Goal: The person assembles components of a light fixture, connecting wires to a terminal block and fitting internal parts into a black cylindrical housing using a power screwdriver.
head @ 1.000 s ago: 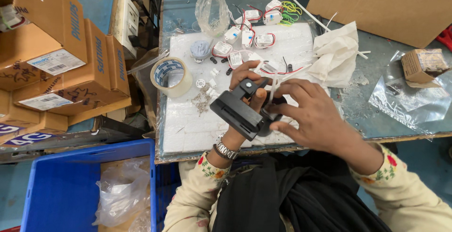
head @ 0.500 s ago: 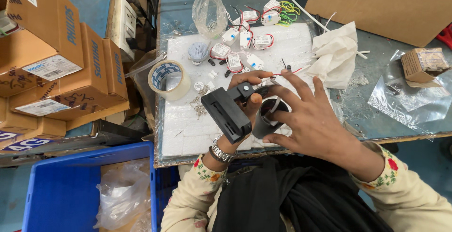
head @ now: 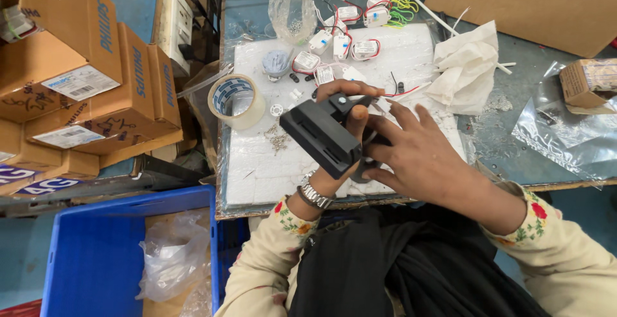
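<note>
Fingers (head: 350, 114) of the left hand (head: 334, 163) are clenched round the black box (head: 319, 138), held tilted above the white foam sheet (head: 257, 169) on the tabletop (head: 514, 156). The right hand (head: 418, 156) is spread against the box's right side, fingers loose, gripping nothing I can make out. The risk: one-handed hold, and a slip could drop the box onto the loose screws (head: 278, 140) just left. Farther off lie the tape roll (head: 236, 100) and small white modules (head: 334, 47).

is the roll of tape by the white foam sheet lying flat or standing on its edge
Lying flat: the roll of tape rests on its side face at the foam sheet's left edge, its round hole facing up at the camera.
</note>
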